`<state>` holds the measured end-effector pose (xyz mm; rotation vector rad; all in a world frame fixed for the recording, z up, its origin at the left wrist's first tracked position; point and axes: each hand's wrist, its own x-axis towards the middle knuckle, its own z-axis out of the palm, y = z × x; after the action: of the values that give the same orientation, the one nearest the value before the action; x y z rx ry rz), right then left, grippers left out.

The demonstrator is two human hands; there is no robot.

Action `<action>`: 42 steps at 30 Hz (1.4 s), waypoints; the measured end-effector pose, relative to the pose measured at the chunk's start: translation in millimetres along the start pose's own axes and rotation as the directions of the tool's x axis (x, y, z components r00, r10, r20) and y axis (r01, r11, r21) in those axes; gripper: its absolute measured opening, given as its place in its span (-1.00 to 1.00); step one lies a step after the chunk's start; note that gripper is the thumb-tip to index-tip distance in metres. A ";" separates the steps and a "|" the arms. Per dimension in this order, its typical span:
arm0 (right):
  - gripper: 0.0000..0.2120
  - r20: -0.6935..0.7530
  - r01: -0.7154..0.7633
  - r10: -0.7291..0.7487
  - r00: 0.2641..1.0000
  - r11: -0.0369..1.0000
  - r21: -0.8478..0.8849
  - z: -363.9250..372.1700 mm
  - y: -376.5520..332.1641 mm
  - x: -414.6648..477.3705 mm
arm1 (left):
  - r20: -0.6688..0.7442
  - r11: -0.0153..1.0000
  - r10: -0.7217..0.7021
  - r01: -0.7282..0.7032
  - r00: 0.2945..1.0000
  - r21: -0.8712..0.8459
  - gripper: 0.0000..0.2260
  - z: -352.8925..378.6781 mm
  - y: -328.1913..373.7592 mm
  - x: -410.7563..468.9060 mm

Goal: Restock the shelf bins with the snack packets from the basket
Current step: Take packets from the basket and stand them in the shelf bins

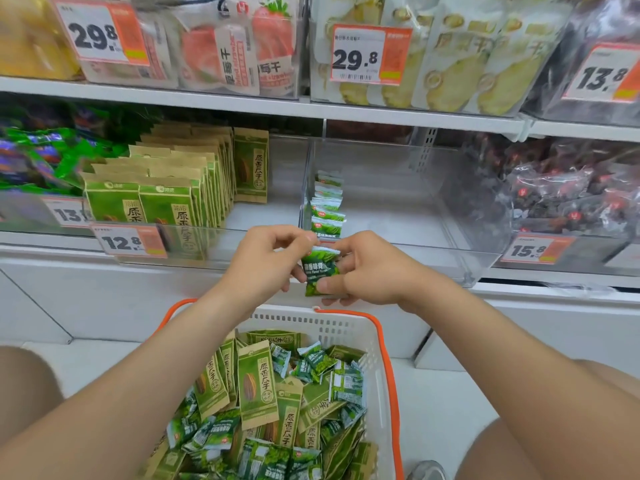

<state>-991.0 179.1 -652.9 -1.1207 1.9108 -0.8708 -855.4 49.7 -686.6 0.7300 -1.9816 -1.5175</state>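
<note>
The person is holding one small green snack packet (320, 270) upright between both hands, just in front of the shelf's near edge and above the far rim of the basket. The left hand (266, 258) is pinching the packet's top edge with curled fingers. The right hand (370, 271) is gripping its lower part, with the thumb pressing on the front and the fingers behind.

The white basket (349, 323), fitted with orange handles, is sitting below the hands and holding a loose pile of small green packets (346, 386) and larger seed packets (258, 382).

Beyond the hands, a clear bin (398, 220) is carrying a short row of matching packets (327, 206) against its left wall. The left bin (263, 216) is holding upright rows of shelved seed packets (166, 199).
</note>
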 end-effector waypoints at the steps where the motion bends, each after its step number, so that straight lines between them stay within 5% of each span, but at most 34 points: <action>1: -0.69 0.019 -0.011 0.010 1.000 0.997 0.075 1.1 -1.0 -1.4 | 0.002 1.000 0.001 -0.001 1.000 -0.002 -0.80 0.0 -0.7 1.2; 4: -0.87 -0.010 -0.016 0.018 1.000 0.987 0.161 5.4 -3.3 -2.7 | -0.022 0.998 -0.046 0.045 0.999 -0.033 -0.76 2.2 -0.2 5.1; 10: -0.64 -0.078 0.011 0.004 0.997 0.980 0.197 2.8 -0.6 6.5 | -0.134 0.997 -0.035 0.024 0.990 -0.078 -0.76 9.2 3.3 11.0; 13: -0.60 -0.193 0.089 -0.080 0.978 0.995 0.037 -2.5 0.7 12.3 | -0.167 0.997 0.066 -0.071 0.984 -0.026 -0.81 8.0 10.4 13.7; 20: -0.76 -0.612 0.175 -0.232 0.756 0.973 -0.153 -35.9 -3.6 39.2 | -0.268 0.807 0.497 -0.326 0.825 0.493 -0.88 1.8 9.7 25.2; 27: -0.80 -0.411 -0.099 -0.031 0.911 0.951 -0.291 -47.8 2.4 77.8 | -0.126 0.821 0.324 -0.212 0.938 0.531 -0.54 6.9 -6.5 37.3; 30: -0.53 -0.285 -0.168 0.079 0.955 0.937 -0.306 -47.8 -1.4 91.5 | -0.111 0.794 0.323 -0.205 0.940 0.572 -0.55 8.8 -9.4 40.8; 39: -0.66 -0.263 -0.278 0.161 0.951 0.816 -0.506 -39.7 -12.4 120.0 | -0.117 0.799 0.341 -0.222 0.933 0.558 -0.57 10.2 -12.6 43.6; 42: -0.48 -0.325 -0.292 0.133 0.936 0.812 -0.506 -36.8 -10.6 126.0 | -0.106 0.798 0.355 -0.242 0.929 0.552 -0.57 9.2 -15.5 43.3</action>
<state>-1061.2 67.7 -658.3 -1.1041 2.5698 -0.3595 -891.1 22.4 -699.9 0.7018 -2.2423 -0.6702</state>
